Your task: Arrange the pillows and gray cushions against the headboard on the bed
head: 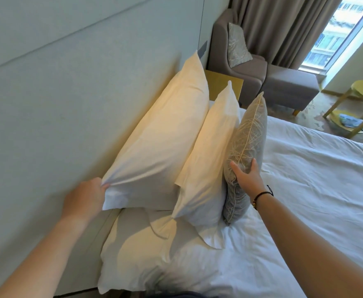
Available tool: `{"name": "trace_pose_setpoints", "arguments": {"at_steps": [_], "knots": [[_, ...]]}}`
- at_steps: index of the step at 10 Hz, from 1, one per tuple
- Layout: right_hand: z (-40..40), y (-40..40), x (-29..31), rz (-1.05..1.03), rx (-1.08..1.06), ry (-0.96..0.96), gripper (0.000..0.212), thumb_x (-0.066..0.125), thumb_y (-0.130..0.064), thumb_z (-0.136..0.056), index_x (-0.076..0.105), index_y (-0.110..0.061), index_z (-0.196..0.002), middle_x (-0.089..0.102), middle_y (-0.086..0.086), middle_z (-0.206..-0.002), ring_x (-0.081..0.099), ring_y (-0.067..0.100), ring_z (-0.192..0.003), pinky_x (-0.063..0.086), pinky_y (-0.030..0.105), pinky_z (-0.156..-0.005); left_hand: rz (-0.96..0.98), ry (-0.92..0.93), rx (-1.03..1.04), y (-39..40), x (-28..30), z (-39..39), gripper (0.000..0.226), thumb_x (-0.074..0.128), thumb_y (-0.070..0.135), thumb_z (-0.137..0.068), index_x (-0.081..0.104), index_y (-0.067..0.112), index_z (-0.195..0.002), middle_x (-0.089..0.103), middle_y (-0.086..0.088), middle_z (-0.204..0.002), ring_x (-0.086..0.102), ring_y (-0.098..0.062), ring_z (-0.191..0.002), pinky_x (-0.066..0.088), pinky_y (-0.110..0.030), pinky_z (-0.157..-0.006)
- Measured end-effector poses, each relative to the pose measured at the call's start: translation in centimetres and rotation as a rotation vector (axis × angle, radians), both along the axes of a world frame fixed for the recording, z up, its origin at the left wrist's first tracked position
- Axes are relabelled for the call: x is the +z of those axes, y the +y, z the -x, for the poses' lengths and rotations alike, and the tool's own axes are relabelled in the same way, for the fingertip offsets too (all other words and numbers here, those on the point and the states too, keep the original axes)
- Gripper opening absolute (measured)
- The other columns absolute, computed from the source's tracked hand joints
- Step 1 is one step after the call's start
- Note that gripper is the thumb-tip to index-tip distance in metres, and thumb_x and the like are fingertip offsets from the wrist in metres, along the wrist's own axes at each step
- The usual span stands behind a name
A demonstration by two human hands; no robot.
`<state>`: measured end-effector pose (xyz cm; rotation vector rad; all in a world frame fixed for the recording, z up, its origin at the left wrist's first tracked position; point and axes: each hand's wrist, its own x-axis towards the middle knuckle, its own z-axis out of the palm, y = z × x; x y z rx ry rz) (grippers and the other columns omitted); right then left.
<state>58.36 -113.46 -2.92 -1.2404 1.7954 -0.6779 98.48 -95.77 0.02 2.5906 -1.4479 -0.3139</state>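
No readable text or logos anywhere tbh, just the pale leaf-vein pattern on the gray cushion [246, 147]. The left hand [84, 197] pinches the near corner of the big white pillow [161, 143], fingers curled into the fabric, and that pillow stands on edge leaning right against the headboard [58, 93]. The right hand [248, 176] grips the gray cushion near its lower end, thumb on the side facing the pillows, fingers wrapped round the other side, w/ a dark bracelet [262, 195] on the wrist. The cushion's upright on the bed [316, 179], touching the 2nd white pillow [210, 151], which stands btwn it and the big one. A 3rd pillow [142, 250] lies flat underneath, close to the person, next to the headboard. Further back there's a brown armchair [238, 67] w/ another patterned cushion [237, 45] on it, plus curtains [283, 29], a window [337, 31] and a yellow side table [354, 108].
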Motion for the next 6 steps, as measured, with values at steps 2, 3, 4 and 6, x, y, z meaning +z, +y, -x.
{"name": "trace_pose_setpoints", "arguments": {"at_steps": [2,3,4,6], "knots": [[-0.7,0.5,0.5,-0.077,0.031,0.032,0.109,0.067,-0.065,-0.076,0.002,-0.029,-0.155,0.018,0.005,-0.161,0.027,0.032,-0.143,0.032,0.055,-0.112,0.026,-0.147,-0.054,0.9,1.2,-0.5,0.039,0.045,0.034,-0.100,0.041,0.017,-0.066,0.047,-0.002,-0.058,0.047,-0.032,-0.057,0.036,-0.033,-0.051],[-0.4,0.6,1.0,-0.122,0.067,0.020,0.109,0.066,-0.068,-0.075,0.002,-0.032,-0.155,0.018,0.003,-0.161,0.029,0.032,-0.142,0.033,0.052,-0.111,0.068,-0.170,-0.028,1.3,1.4,0.3,0.033,0.048,0.028,-0.099,0.041,0.016,-0.068,0.046,-0.001,-0.061,0.045,-0.029,-0.055,0.033,-0.032,-0.048],[0.2,0.8,1.6,-0.120,0.071,-0.005,0.101,0.062,-0.069,-0.078,0.006,-0.033,-0.155,0.022,0.003,-0.160,0.031,0.032,-0.141,0.033,0.051,-0.110,0.184,-0.200,-0.102,1.3,2.2,2.1,0.014,0.061,0.027,-0.091,0.055,0.016,-0.098,0.057,-0.008,-0.086,0.054,-0.034,-0.075,0.045,-0.038,-0.054],[2.0,2.4,2.0,-0.156,-0.002,-0.203,0.096,0.060,-0.071,-0.078,0.008,-0.040,-0.152,0.019,0.000,-0.161,0.030,0.031,-0.142,0.031,0.056,-0.110,0.382,-0.136,-0.346,-1.4,2.8,7.3,0.041,0.075,0.027,-0.080,0.063,0.012,-0.115,0.066,-0.013,-0.107,0.060,-0.037,-0.095,0.050,-0.044,-0.073]]}}
